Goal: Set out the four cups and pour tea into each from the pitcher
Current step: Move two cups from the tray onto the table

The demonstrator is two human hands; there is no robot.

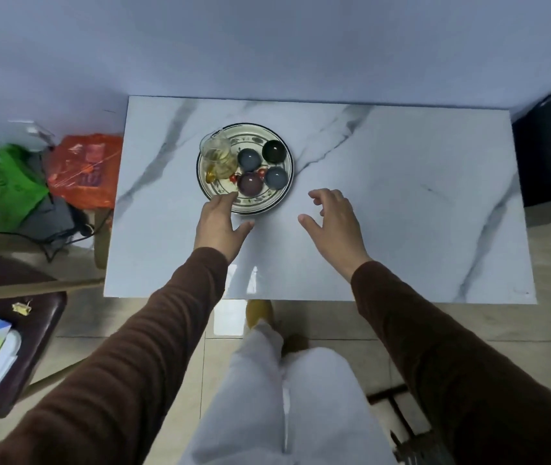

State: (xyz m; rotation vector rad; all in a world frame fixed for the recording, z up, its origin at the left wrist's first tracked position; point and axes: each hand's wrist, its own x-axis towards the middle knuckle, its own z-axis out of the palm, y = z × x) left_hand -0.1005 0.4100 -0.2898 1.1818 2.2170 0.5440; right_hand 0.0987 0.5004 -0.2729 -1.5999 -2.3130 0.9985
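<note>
Counter (385, 203) — white slab, grey marble veining, glossy; set against a pale wall, tiled floor below.

Sleeves, brown, two — reaching in from the near edge over the counter.

Plate (269, 204) — round, pale, dark rim, patterned border; left of counter centre, toward the far side. Holds all the task's things.

Left hand (220, 223) — palm down at the plate's near left edge, fingers (230, 198) loosely spread and touching or just over the rim, thumb out to the right; nothing held.

Right hand (334, 223) — over bare counter just right of the plate, clear of it; fingers curled and apart, thumb extended left; empty.

Pitcher (217, 156) — clear glass, upright on the plate's left side, amber tea in the lower part, spout toward the far left.

Cups, four, small and round, clustered on the plate's right half, close together:
- dark cup (274, 151), far right;
- grey-blue cup (249, 160), centre, just beside the pitcher;
- second grey-blue cup (276, 177), near right;
- purple cup (250, 184), nearest, just beyond the left fingertips.

Small red pieces on the plate between the cups; kind not discernible.
</note>
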